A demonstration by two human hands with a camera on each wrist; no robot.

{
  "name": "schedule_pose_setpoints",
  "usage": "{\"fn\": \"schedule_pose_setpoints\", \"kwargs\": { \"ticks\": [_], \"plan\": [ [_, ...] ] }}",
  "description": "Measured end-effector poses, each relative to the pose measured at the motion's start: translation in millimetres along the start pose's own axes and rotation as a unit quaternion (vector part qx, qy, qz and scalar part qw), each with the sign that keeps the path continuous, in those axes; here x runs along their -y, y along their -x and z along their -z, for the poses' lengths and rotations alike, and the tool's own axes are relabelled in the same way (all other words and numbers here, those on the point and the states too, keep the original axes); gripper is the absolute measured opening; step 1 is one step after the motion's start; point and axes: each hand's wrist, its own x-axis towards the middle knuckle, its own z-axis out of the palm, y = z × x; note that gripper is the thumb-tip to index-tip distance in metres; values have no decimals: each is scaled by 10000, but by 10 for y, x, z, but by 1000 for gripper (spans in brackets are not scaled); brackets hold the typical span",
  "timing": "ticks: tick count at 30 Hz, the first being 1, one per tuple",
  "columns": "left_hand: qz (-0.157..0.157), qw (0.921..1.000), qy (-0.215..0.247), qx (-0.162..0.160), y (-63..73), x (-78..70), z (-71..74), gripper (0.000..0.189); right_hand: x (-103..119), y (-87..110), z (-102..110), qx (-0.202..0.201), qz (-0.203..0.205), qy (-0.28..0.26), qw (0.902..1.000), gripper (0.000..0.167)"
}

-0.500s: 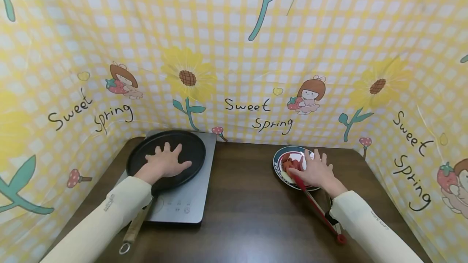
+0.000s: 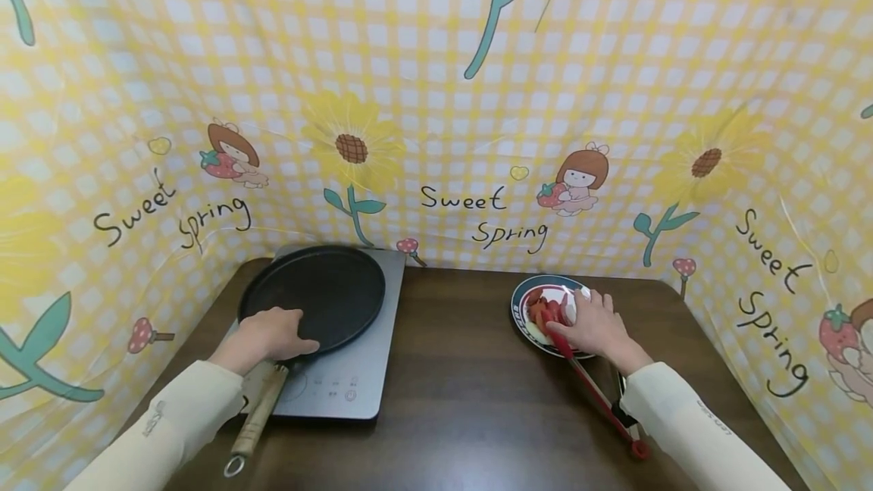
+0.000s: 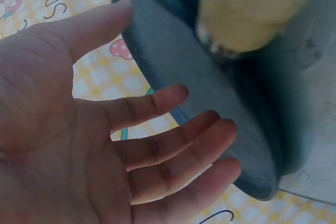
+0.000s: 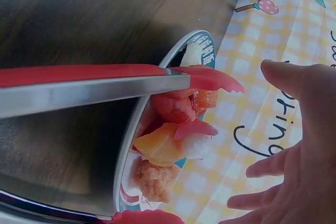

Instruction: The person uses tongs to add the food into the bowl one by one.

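Note:
My left hand (image 2: 268,336) hovers at the near left edge of a flat black frying pan (image 2: 330,286), above the base of its wooden handle (image 2: 255,423). Its fingers are loosely extended and grip nothing in the left wrist view. On the right, my right hand (image 2: 595,328) is over a plate (image 2: 518,317) with a blue patterned rim, its fingers parted and holding nothing. Red-and-metal tongs (image 2: 600,398) lean with their tips at the plate, below that hand. Orange, red and pale food pieces (image 4: 160,145) lie on the plate, between the tongs' red tips (image 4: 210,78).
The pan stands on a silver induction cooktop (image 2: 364,377) at the left of the dark wooden table (image 2: 450,370). A yellow checked cloth (image 2: 436,120) with flower prints hangs around the back and both sides.
My left hand has drawn back from over the middle of the pan toward its handle, its fingers less spread. My right hand has shifted slightly right, its fingers closer together.

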Motion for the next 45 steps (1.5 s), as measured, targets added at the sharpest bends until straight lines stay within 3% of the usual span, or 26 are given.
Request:
{"fn": "schedule_pose_setpoints", "kwargs": {
  "ticks": [6, 15, 24, 28, 35, 45],
  "plan": [
    [-78, 9999, 63, -30, 72, 72, -90, 74, -31, -5, -22, 52, -12, -11, 10000, 88],
    [-124, 9984, 308, -455, 209, 196, -279, 68, -80, 8, -81, 35, 9, 26, 10000, 86],
    [16, 9971, 672, -346, 324, 254, -424, 74, -147, 60, -121, -41, 54, 97, 9999, 67],
    [82, 9945, 995, -326, 405, 250, -487, 77, -167, 106, -141, 0, -8, 111, 9999, 73],
    [10, 9907, 1192, -658, 513, 223, -657, 69, -186, 183, -149, -4, -242, 69, 9997, 94],
    [524, 9834, 1602, -675, 618, 197, -858, 66, -189, 360, -196, -338, -198, 474, 9981, 94]
  ]
}}
